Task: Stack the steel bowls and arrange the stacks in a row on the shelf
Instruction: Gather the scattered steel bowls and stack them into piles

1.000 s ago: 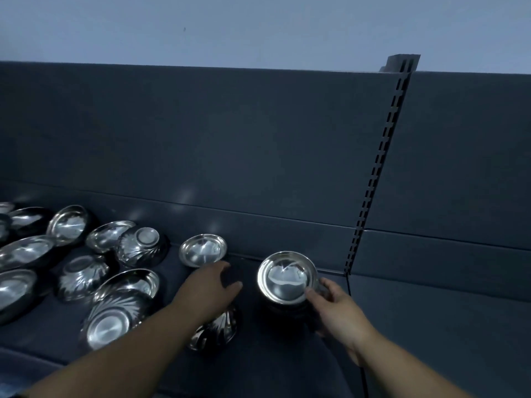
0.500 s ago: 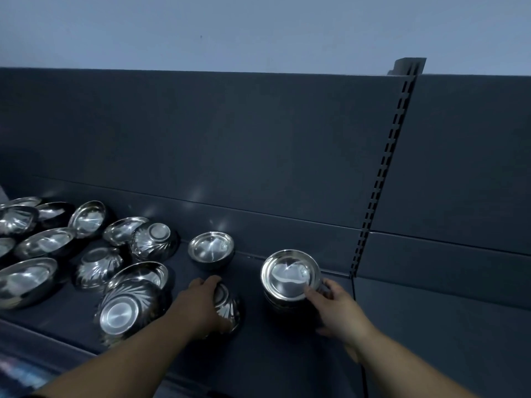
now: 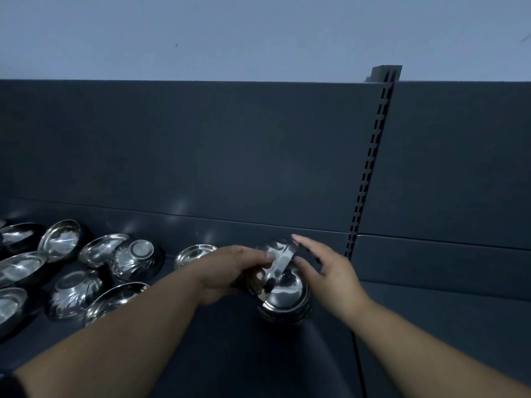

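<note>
**A:** Which step is in hand here?

**B:** Stacking. The left hand point(image 3: 230, 272) has fingers and thumb curled round a tilted bowl point(image 3: 283, 258). It holds the bowl almost on edge right over the stack point(image 3: 286, 313). The stack stands on the shelf point(image 3: 230, 357), just left of the slotted upright point(image 3: 367, 173).

**A:** And the right hand?

**B:** The right hand point(image 3: 326, 271) holds nothing. Its fingers are straight and spread, close beside the raised rim of the tilted bowl. Whether they touch it I cannot tell.

**A:** So the bowl isn't nested yet?

**B:** No, I judge it part-way there. Its lower edge seems to meet the top of the stack, while its upper edge stands high.

**A:** What does the next move call for?

**B:** Probably levelling the bowl mouth-up so it drops squarely into the one below. The empty hand could steady the stack against a slide. Steel on steel looks slippery, so a gentle release would suit.

**A:** How much of the task is left?

**B:** Plenty, I'd say. The loose bowls point(image 3: 132, 255) lie scattered at the left of the shelf, some upright and some upturned. Only this one stack shows, so there is no row yet.
</note>
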A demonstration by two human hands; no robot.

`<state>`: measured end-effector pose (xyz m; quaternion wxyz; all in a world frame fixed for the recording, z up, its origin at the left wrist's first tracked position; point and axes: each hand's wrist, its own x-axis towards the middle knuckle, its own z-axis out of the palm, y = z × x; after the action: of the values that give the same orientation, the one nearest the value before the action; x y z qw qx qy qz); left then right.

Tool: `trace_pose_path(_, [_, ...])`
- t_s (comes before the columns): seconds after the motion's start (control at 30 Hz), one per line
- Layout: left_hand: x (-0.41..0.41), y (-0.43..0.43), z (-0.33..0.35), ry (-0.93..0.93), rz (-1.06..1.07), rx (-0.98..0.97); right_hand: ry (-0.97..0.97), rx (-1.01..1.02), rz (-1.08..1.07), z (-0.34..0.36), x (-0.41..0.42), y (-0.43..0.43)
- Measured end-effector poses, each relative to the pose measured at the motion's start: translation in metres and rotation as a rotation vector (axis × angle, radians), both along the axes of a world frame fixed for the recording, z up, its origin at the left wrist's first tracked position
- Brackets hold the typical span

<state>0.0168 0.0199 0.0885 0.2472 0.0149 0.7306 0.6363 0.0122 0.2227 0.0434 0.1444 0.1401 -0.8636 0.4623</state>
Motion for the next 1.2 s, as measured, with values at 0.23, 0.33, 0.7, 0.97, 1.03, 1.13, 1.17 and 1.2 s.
trace_pose_path(0.23, [-0.020, 0.002, -0.031, 0.083, 0.129, 0.140, -0.026, 0.052, -0.234, 0.005, -0.012, 0.004])
trace_pose_path(0.33, [-0.025, 0.001, -0.046, 0.237, 0.277, -0.028, -0.084, 0.098, -0.265, 0.002, -0.010, 0.005])
trace_pose_path(0.7, [-0.025, 0.003, -0.069, 0.473, 0.332, -0.584, -0.318, 0.031, -0.170, -0.020, -0.003, 0.012])
trace_pose_path(0.97, [-0.011, 0.014, -0.079, 0.293, 0.385, -0.379, -0.547, 0.075, 0.030, -0.041, 0.014, 0.024])
trace_pose_path(1.03, [-0.009, 0.020, -0.080, 0.229, 0.423, -0.230, -0.520, 0.075, 0.029, -0.048, 0.013, 0.027])
trace_pose_path(1.13, [-0.010, 0.031, -0.081, 0.167, 0.446, -0.087, -0.494, 0.021, 0.000, -0.054, 0.008, 0.035])
trace_pose_path(1.17, [-0.012, 0.036, -0.082, 0.160, 0.441, -0.057, -0.485, 0.007, -0.008, -0.054, 0.007, 0.039])
trace_pose_path(1.2, [-0.013, 0.041, -0.083, 0.156, 0.433, -0.030, -0.476, -0.003, -0.017, -0.055, 0.006, 0.043])
